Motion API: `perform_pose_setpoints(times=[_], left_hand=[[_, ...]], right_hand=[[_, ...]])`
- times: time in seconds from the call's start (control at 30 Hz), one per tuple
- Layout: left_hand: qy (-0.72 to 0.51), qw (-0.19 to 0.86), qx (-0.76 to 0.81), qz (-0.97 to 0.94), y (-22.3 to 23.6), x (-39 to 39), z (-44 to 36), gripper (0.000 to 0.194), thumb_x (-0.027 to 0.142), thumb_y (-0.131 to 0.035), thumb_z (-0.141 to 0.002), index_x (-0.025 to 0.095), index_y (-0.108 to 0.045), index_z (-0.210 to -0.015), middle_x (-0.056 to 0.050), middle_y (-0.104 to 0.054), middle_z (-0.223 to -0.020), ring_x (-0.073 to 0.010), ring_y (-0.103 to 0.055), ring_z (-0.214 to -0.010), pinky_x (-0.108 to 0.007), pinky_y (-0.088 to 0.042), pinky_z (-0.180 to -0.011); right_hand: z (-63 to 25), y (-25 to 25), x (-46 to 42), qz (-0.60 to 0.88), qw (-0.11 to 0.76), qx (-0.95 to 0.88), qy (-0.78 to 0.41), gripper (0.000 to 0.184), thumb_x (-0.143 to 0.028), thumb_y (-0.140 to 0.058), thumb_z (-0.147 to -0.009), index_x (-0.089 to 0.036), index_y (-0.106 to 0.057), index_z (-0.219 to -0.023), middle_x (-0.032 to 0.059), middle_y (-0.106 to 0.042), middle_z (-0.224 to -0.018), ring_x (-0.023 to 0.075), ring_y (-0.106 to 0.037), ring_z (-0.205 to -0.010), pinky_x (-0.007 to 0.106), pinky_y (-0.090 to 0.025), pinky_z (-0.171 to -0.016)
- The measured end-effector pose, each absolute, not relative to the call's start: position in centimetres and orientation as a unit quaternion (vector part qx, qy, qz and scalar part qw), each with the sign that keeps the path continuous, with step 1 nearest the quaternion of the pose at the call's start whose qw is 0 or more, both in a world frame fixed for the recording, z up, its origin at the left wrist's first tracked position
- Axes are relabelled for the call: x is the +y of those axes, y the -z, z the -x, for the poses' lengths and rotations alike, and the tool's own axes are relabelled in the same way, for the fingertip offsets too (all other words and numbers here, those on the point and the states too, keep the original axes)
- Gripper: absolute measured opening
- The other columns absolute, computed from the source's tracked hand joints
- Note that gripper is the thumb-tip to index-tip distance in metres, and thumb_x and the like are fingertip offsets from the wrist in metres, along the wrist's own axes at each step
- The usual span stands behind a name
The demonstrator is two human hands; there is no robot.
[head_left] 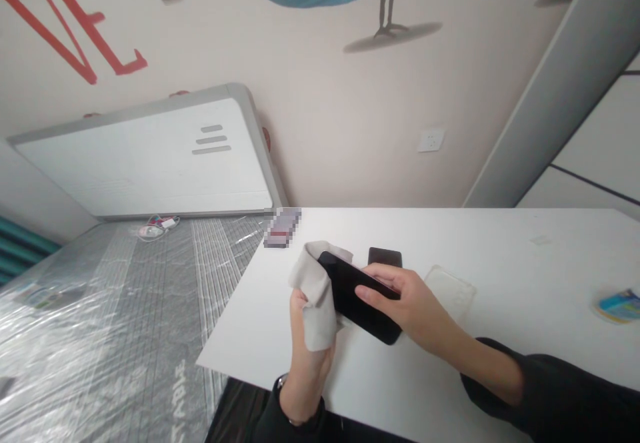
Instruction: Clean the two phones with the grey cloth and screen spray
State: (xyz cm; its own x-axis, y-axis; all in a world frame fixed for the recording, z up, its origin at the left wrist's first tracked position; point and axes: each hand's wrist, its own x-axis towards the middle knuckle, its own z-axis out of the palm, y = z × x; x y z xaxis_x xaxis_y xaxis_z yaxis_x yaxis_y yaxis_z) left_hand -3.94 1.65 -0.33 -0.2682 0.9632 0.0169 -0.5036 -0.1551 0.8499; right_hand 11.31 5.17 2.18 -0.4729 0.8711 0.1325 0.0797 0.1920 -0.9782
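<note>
Above the white table (pixel 500 256), my right hand (pixel 400 300) grips a black phone (pixel 357 296) by its long edges, screen up. My left hand (pixel 305 333) is closed on a grey cleaning cloth (pixel 313 290), which is pressed against the phone's far-left end and partly wraps it. Behind the phone a second small black device (pixel 385 256) lies flat on the table. A clear phone case (pixel 453 290) lies just right of my right hand.
A blurred small box (pixel 283 228) sits at the table's far-left corner. A blue-and-yellow packet (pixel 620 306) lies near the right edge. Left of the table is a plastic-wrapped mattress (pixel 110 310) with a white cabinet (pixel 150 156) lying behind it.
</note>
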Motion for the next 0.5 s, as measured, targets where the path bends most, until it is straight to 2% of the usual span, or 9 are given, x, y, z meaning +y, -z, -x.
perform_pose_setpoints(times=[0.17,0.3,0.4,0.5], left_hand=[[-0.722,0.462,0.420,-0.298,1.1,1.2,3.6,0.041,0.050,-0.087,-0.071,0.017,-0.076,-0.093,-0.006,-0.079,-0.085,-0.0213,-0.072,-0.076,-0.031,-0.058,-0.074],[-0.693,0.372,0.490,-0.376,-0.1,1.6,5.0,0.029,0.043,-0.085,-0.071,0.017,-0.075,-0.079,-0.002,-0.074,-0.072,-0.0178,-0.065,-0.064,-0.028,-0.054,-0.063],[-0.634,0.308,0.520,-0.482,-2.0,1.5,6.2,0.023,0.036,-0.081,-0.072,0.018,-0.070,-0.064,0.000,-0.068,-0.059,-0.0148,-0.057,-0.054,-0.025,-0.049,-0.054],[-0.573,0.273,0.509,-0.581,-3.1,1.1,6.9,0.020,0.030,-0.070,-0.079,0.017,-0.071,-0.064,0.000,-0.069,-0.060,-0.0138,-0.056,-0.053,-0.024,-0.050,-0.057]], right_hand=[[-10.3,-0.1,4.0,0.375,0.436,-0.660,-0.484,0.024,-0.046,-0.062,-0.094,-0.023,-0.056,-0.095,0.0039,-0.070,-0.092,0.0220,-0.069,-0.088,0.034,-0.054,-0.078],[-9.6,0.9,3.8,0.359,0.356,-0.736,-0.450,0.023,-0.042,-0.054,-0.099,-0.021,-0.060,-0.093,0.0064,-0.071,-0.092,0.0230,-0.066,-0.085,0.037,-0.052,-0.077],[-9.7,0.2,4.1,0.356,0.286,-0.780,-0.428,0.016,-0.032,-0.063,-0.094,-0.020,-0.063,-0.084,0.0059,-0.073,-0.088,0.0238,-0.067,-0.083,0.037,-0.050,-0.076],[-10.5,-1.0,4.8,0.355,0.325,-0.786,-0.388,0.013,-0.028,-0.074,-0.086,-0.021,-0.065,-0.090,0.0041,-0.073,-0.092,0.0239,-0.068,-0.088,0.037,-0.051,-0.080]])
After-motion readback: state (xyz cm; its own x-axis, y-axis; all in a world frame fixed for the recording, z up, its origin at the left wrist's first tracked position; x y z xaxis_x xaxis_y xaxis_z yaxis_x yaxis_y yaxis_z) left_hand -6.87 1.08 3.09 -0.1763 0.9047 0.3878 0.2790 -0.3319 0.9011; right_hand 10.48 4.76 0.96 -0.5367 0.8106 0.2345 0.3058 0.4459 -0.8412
